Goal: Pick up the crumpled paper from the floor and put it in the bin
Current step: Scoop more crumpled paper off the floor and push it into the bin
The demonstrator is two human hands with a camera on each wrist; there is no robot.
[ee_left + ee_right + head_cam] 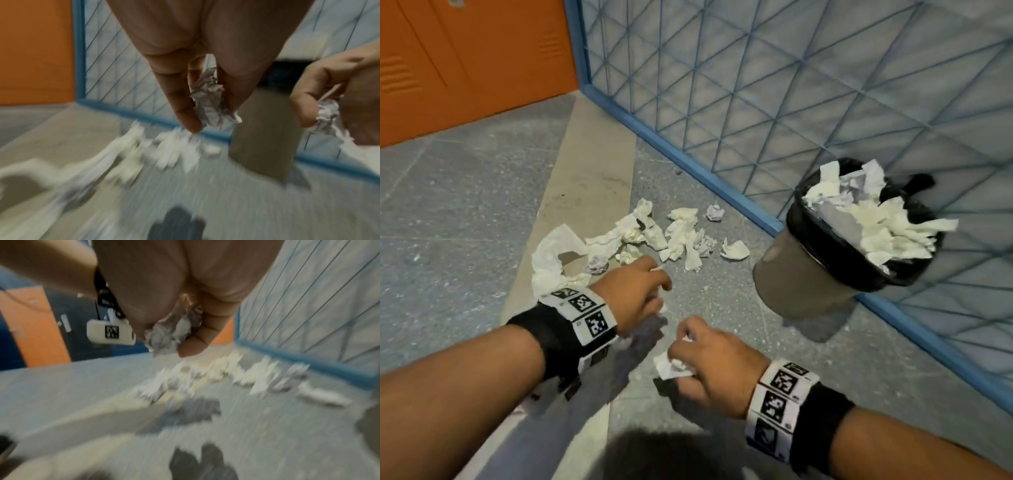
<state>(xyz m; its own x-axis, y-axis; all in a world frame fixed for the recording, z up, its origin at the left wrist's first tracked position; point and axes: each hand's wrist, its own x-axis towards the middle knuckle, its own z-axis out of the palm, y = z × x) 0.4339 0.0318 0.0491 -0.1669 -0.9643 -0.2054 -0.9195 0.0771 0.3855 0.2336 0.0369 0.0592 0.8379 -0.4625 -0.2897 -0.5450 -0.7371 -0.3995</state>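
Both hands hover above the floor, each with a wad of crumpled paper. My left hand pinches a grey-white wad between thumb and fingers. My right hand grips another wad, also seen as crumpled paper in the right wrist view. Several more crumpled papers lie on the floor beyond the left hand. The grey bin with a black liner stands to the right, heaped with paper above its rim.
A blue-framed mesh panel runs behind the bin and the litter. Orange lockers stand at the far left. A large torn white sheet lies left of the pile. The floor is grey speckled tile with a beige strip.
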